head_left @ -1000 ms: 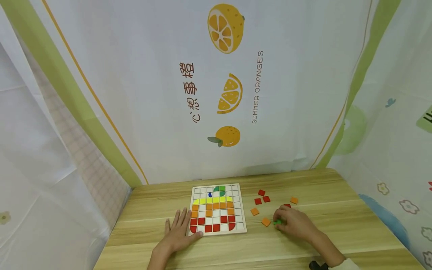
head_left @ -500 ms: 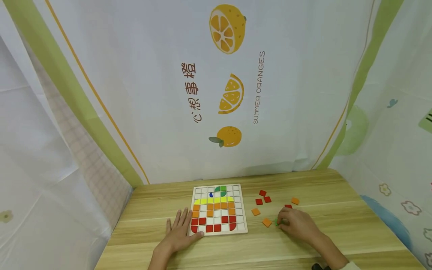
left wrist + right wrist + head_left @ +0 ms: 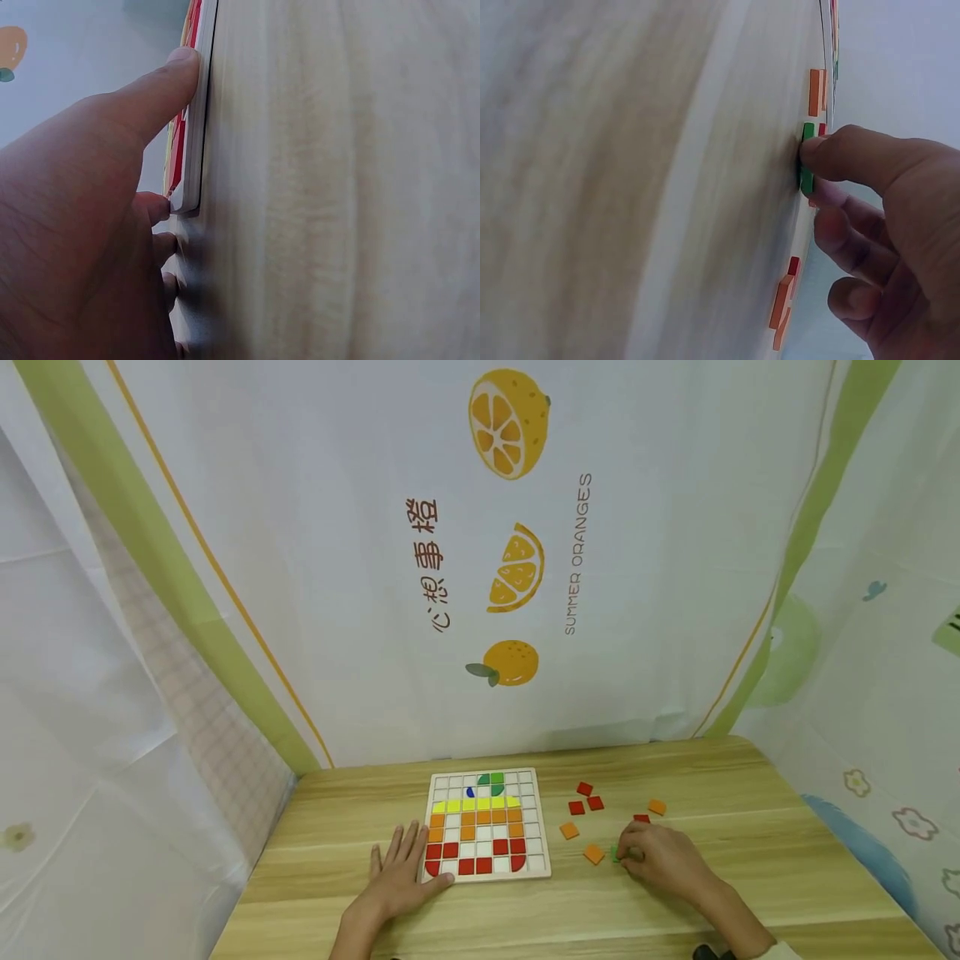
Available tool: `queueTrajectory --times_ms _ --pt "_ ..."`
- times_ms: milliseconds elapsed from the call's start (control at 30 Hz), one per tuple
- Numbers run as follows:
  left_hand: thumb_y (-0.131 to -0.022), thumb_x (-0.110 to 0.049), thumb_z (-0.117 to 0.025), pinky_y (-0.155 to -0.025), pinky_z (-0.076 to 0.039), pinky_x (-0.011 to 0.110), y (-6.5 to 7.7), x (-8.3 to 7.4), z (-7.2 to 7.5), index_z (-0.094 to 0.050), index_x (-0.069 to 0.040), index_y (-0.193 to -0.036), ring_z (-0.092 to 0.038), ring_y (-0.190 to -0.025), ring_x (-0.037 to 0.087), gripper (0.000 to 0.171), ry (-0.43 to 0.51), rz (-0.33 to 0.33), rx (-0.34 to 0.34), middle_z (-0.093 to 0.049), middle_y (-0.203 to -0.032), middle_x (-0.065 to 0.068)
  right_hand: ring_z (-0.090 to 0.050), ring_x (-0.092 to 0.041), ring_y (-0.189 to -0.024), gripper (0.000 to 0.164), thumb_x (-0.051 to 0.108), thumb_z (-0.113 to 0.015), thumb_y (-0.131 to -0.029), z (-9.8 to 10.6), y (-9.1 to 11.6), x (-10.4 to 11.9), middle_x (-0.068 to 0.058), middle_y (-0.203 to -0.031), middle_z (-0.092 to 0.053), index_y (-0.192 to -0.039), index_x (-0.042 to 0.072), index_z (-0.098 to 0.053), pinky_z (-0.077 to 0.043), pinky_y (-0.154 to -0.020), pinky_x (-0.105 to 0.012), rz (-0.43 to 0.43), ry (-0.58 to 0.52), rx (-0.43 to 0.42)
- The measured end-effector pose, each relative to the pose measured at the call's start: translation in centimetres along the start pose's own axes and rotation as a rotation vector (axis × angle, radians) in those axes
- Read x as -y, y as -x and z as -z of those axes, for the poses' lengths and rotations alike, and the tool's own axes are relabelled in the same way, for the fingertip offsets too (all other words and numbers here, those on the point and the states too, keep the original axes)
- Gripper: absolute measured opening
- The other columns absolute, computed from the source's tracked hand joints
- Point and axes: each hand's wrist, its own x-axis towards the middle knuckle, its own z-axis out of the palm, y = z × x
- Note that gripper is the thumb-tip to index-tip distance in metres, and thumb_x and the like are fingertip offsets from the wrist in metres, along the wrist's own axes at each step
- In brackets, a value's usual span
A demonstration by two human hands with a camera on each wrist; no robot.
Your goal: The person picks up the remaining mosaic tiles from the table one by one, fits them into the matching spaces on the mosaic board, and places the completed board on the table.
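A white grid board (image 3: 535,827) lies on the table, partly filled with red, orange, yellow, green and blue tiles. My left hand (image 3: 393,878) rests at its left side with the fingers straight and spread. In the left wrist view the thumb (image 3: 184,67) presses on the board's edge. To the right of the board, my right hand (image 3: 663,860) pinches a green tile (image 3: 808,176) between thumb and fingers, low over the tabletop. The hand covers most of that tile in the head view. An orange tile (image 3: 594,854) lies just left of those fingertips.
Several loose red tiles (image 3: 576,807) lie between the board and the right hand, with an orange tile (image 3: 570,830) near them. Beyond the right hand are a red tile (image 3: 641,817) and another orange tile (image 3: 657,807). A printed curtain (image 3: 360,693) hangs behind the table.
My right fingers have drawn in over the green tile, so less of it shows. The left hand stays on the board. The head view has shifted slightly.
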Motion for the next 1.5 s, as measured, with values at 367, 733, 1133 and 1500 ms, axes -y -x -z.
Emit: queueTrajectory --times_ms 367,733,1133,1500 --pt "-0.094 -0.07 -0.065 -0.124 0.007 0.079 0.2 -0.3 0.3 -0.027 -0.005 -0.169 -0.007 -0.165 0.049 0.106 -0.03 0.03 0.024 -0.018 -0.178 0.021 -0.061 0.004 -0.072 0.022 0.014 -0.09 -0.084 -0.6 -0.6 -0.2 0.01 -0.099 -0.074 -0.085 0.031 -0.077 -0.046 -0.056 -0.018 0.033 -0.033 -0.055" --pt "-0.095 -0.069 -0.065 -0.125 0.006 0.079 0.3 -0.6 0.5 -0.025 -0.006 -0.17 -0.006 -0.165 0.048 0.105 -0.051 0.047 0.034 -0.016 -0.179 0.019 -0.058 0.006 -0.072 0.023 0.01 -0.091 -0.08 -0.8 -1.6 0.6 0.013 -0.095 -0.073 -0.084 0.028 -0.078 -0.047 -0.056 -0.016 0.106 -0.019 -0.164" --pt "-0.094 -0.071 -0.065 -0.125 0.006 0.078 -0.1 -0.3 0.3 -0.027 -0.007 -0.169 -0.008 -0.165 0.048 0.106 -0.043 0.05 0.024 -0.017 -0.178 0.019 -0.058 0.003 -0.071 0.021 0.013 -0.09 -0.084 -0.7 -3.8 2.0 0.015 -0.096 -0.071 -0.084 0.03 -0.077 -0.044 -0.056 -0.016 0.085 -0.083 -0.161" --pt "-0.092 -0.074 -0.064 -0.125 0.007 0.078 -0.4 -0.2 0.1 -0.028 -0.006 -0.169 -0.008 -0.165 0.047 0.108 -0.016 0.037 0.014 -0.019 -0.178 0.019 -0.058 0.0 -0.065 0.019 0.01 -0.092 -0.081 -0.8 -6.0 3.1 0.009 -0.096 -0.073 -0.087 0.025 -0.08 -0.038 -0.051 -0.013 0.188 -0.064 -0.201"
